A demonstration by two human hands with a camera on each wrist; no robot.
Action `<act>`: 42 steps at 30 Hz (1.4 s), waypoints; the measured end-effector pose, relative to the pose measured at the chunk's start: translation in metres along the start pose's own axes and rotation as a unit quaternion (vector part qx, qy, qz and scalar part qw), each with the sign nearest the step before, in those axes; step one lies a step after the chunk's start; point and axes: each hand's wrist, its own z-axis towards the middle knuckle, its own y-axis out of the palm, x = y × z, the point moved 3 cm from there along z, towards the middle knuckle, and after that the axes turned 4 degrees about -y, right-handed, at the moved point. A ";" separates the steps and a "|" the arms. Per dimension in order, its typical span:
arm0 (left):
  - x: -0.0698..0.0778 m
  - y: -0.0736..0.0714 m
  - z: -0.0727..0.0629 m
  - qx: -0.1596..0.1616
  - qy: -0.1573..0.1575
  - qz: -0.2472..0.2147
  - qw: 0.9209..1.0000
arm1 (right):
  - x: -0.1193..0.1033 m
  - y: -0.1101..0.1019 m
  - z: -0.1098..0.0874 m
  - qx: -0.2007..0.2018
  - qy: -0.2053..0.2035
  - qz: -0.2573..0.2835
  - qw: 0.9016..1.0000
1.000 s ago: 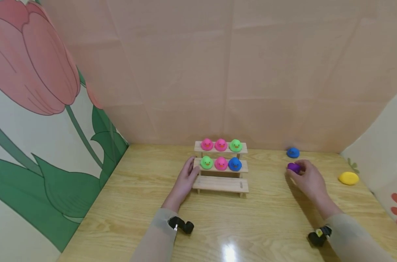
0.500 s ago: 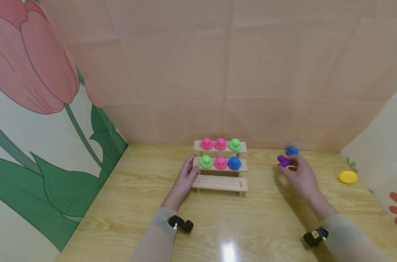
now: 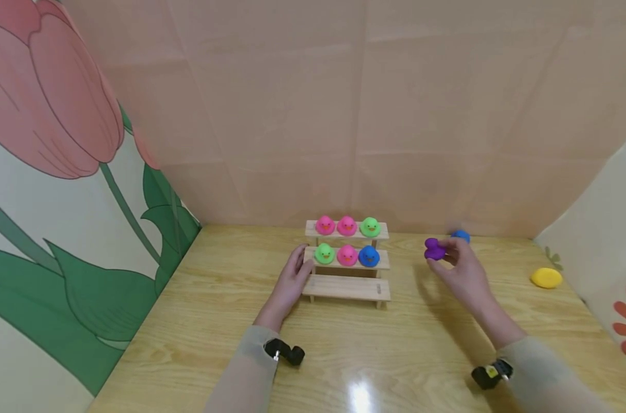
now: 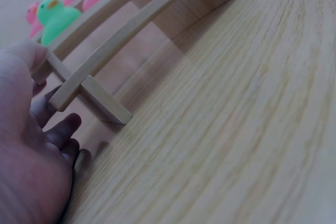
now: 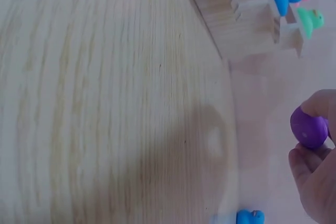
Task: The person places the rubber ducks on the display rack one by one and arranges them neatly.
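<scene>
My right hand (image 3: 465, 275) pinches a purple rubber duck (image 3: 434, 249) between thumb and fingers, held above the table to the right of a three-tier wooden display stand (image 3: 346, 287). The duck's underside (image 5: 308, 128) faces the right wrist camera. My left hand (image 3: 290, 281) holds the left end of the stand's middle tier; in the left wrist view the thumb lies at that tier's end, other fingers beside and below. Pink ducks (image 3: 347, 255), green ducks (image 3: 324, 253) and a blue duck (image 3: 369, 256) sit on the top and middle tiers. The bottom tier is bare.
Another blue duck (image 3: 461, 236) stands at the table's back edge, partly hidden behind my right hand. A yellow duck (image 3: 547, 278) lies on its side near the right edge. A fabric-covered wall (image 3: 272, 143) rises behind the table (image 3: 230, 344).
My right hand has lifted the purple duck off the right side of the table and carried it left, turning it more upright. The left hand stays on the stand.
</scene>
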 end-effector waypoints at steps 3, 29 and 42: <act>-0.001 0.000 0.001 0.000 0.001 -0.002 1.000 | -0.006 0.003 -0.001 0.006 -0.010 0.007 1.000; 0.000 0.001 0.001 -0.002 0.012 0.010 1.000 | -0.057 0.014 -0.007 -0.035 -0.019 0.054 0.998; 0.003 0.000 -0.001 -0.003 0.009 0.012 1.000 | -0.088 0.030 -0.019 -0.061 -0.041 0.076 0.994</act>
